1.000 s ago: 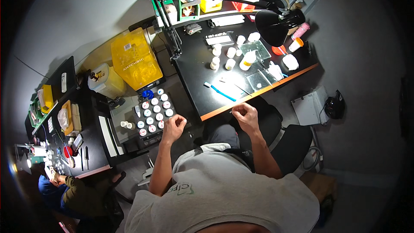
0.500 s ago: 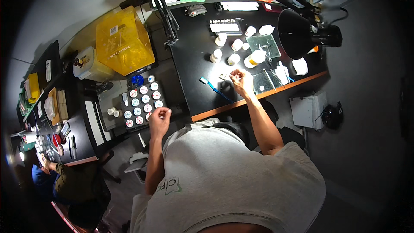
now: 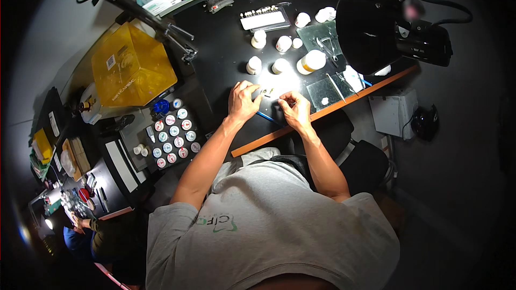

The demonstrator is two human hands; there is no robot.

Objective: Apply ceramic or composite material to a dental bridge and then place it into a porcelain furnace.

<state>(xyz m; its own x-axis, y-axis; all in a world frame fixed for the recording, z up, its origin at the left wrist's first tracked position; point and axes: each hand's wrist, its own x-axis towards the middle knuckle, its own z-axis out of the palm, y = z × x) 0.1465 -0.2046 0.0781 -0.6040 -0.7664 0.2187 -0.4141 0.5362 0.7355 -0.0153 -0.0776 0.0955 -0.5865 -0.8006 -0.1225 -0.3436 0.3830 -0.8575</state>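
Under the lamp's bright patch my left hand reaches in over the black desk. Its fingers are bent, and a gap shows between thumb and forefinger. Some tiny pieces, too small to name, lie just beyond those fingertips. To their right, my right hand is closed in a pinch; what sits between its fingertips, if anything, is too small to make out. A blue toothbrush lies on the desk between my forearms, its head hidden by my left hand. Beside my right hand is a glass plate bearing a small white lump.
White jars and a larger bottle stand beyond my hands. A black lamp hangs at the right. Lidded pots fill a tray at left, near a yellow-covered machine. Another person's hand shows far left.
My left hand has come from beside the pots to the desk, next to the small pieces. My right hand has shifted slightly away from them. The whole view has turned a little.
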